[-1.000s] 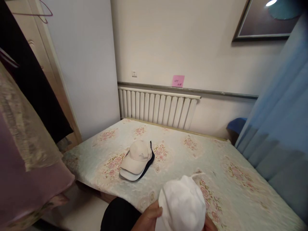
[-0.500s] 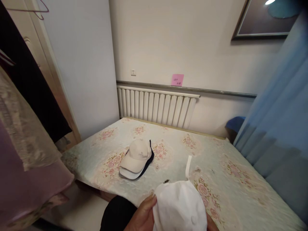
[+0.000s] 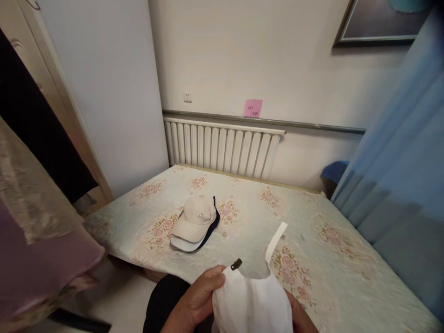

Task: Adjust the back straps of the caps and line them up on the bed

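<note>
A white cap (image 3: 251,303) is held at the bottom of the view, its back opening turned up, with a loose white strap (image 3: 275,242) sticking upward and a small dark buckle (image 3: 236,264) on its left edge. My left hand (image 3: 194,300) grips the cap's left side, thumb over the fabric. My right hand (image 3: 301,316) holds the right side, mostly hidden behind the cap. Further away on the bed (image 3: 312,231) lies a stack of caps (image 3: 194,223), a beige one on top of a pale one and a dark one.
A white radiator (image 3: 222,148) runs along the far wall with a pink note (image 3: 253,108) above it. Blue curtain (image 3: 398,162) hangs on the right. Clothes (image 3: 31,203) hang at the left by a wooden wardrobe. A framed picture (image 3: 378,23) hangs top right.
The white cap has been turned in my hands, so its rounded crown gave way to the open back with strap and buckle showing. The view has tilted slightly downward.
</note>
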`<state>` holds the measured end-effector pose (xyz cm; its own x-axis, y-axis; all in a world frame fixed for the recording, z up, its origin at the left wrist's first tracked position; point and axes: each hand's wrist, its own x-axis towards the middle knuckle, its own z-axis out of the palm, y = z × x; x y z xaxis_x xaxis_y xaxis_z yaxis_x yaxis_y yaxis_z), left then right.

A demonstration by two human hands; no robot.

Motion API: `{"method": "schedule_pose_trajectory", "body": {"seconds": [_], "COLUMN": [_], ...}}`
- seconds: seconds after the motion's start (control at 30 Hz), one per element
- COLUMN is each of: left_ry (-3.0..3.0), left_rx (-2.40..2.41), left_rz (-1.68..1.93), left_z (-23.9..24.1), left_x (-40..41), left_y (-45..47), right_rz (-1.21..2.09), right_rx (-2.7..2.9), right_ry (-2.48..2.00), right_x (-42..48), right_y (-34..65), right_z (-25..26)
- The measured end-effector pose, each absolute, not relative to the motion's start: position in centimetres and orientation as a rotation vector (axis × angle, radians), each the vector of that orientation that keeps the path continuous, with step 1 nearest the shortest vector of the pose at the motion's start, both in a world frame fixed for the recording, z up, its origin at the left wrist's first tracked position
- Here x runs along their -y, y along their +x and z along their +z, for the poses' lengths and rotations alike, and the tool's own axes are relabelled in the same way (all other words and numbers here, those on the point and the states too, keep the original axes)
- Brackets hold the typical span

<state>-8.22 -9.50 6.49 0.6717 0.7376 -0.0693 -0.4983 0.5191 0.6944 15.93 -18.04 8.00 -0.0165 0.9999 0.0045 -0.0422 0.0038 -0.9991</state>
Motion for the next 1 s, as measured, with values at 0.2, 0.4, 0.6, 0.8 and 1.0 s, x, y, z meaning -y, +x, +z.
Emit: {"method": "schedule_pose_trajectory", "body": {"seconds": [0.2,0.4,0.6,0.8,1.0], "left_ry": [0.833,0.904,0.887,0.867,0.871], "left_rx": [-0.475,-0.521,-0.587,-0.583,-0.622], "left_rz": [0.691,0.654,0.637,0.629,0.589], "left_z": [7.5,7.5,7.5,8.1,7.8], "left_x": [9.7,9.4,9.4,9.8,10.1], "left_y": [-8.6,-8.8,-9.1,-8.9,-8.4], "right_rz": [1.565,1.555,1.56,1.522,1.718], "right_rx": [1.001,0.929,0.858,0.911,0.796], "right_ry": [-1.061,-1.1,-1.137,-1.096,-0.981], "right_x": [17.7,18.3,17.5,17.8,17.3], "right_y": [13.8,14.4,15.7,16.5,16.4], "right_z": [9.9,10.5,7.5,7.0,4.6]}}
